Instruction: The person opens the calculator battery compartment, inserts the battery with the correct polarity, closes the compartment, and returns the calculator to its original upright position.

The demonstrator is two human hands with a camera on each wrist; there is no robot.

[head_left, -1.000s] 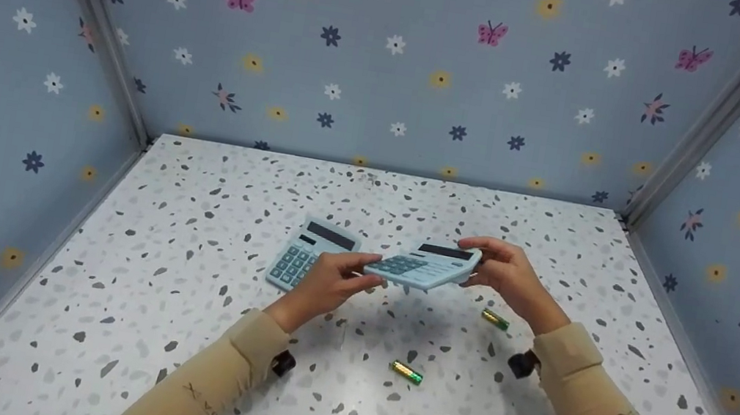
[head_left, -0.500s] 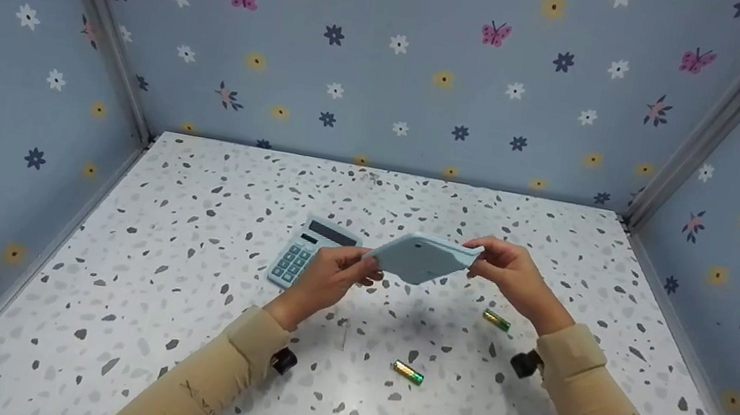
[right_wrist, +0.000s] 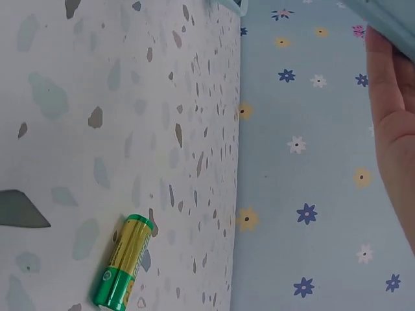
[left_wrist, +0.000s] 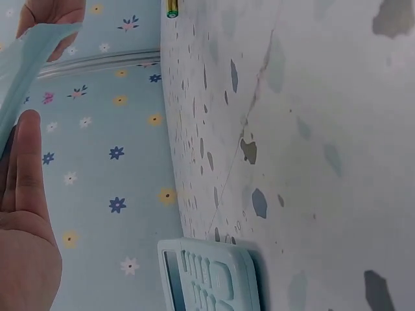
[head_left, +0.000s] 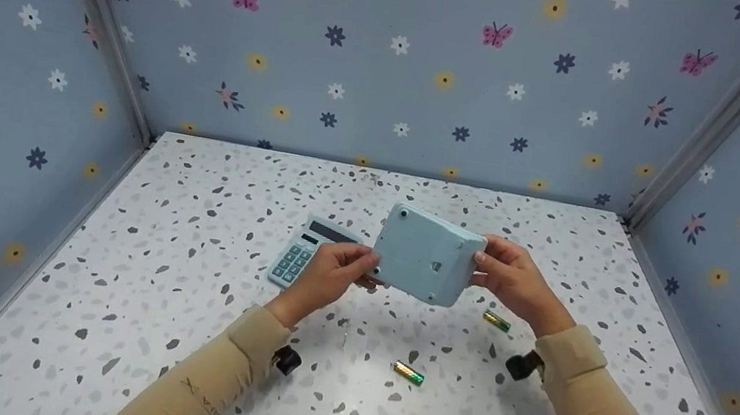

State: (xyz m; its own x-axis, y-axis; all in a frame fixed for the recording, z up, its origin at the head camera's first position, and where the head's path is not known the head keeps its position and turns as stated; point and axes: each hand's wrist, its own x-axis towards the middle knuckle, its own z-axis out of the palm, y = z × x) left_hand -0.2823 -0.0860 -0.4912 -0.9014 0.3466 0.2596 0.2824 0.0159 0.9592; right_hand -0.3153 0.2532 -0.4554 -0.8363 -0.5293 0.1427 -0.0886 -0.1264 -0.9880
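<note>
A light blue calculator (head_left: 425, 257) is held above the table, its back with small dark feet facing the head camera. The left hand (head_left: 325, 278) pinches its left edge between thumb and fingers; the right hand (head_left: 521, 283) grips its right edge. In the left wrist view the left hand (left_wrist: 26, 227) holds the calculator's edge (left_wrist: 29, 61). At the upper right of the right wrist view, the right hand (right_wrist: 395, 116) is under the calculator (right_wrist: 392, 19). A second blue calculator (head_left: 292, 262) lies face up on the table, partly behind the left hand.
One green and gold battery (head_left: 408, 372) lies on the speckled table (head_left: 187, 327) in front of the hands. Another battery (head_left: 496, 321) rests beneath the right hand. Flowered panels (head_left: 394, 55) stand at the back and both sides.
The held calculator has been turned from its keys and display showing, through a steep tilt, to its back showing. Both hands have kept hold of it; the batteries and other calculator have not moved.
</note>
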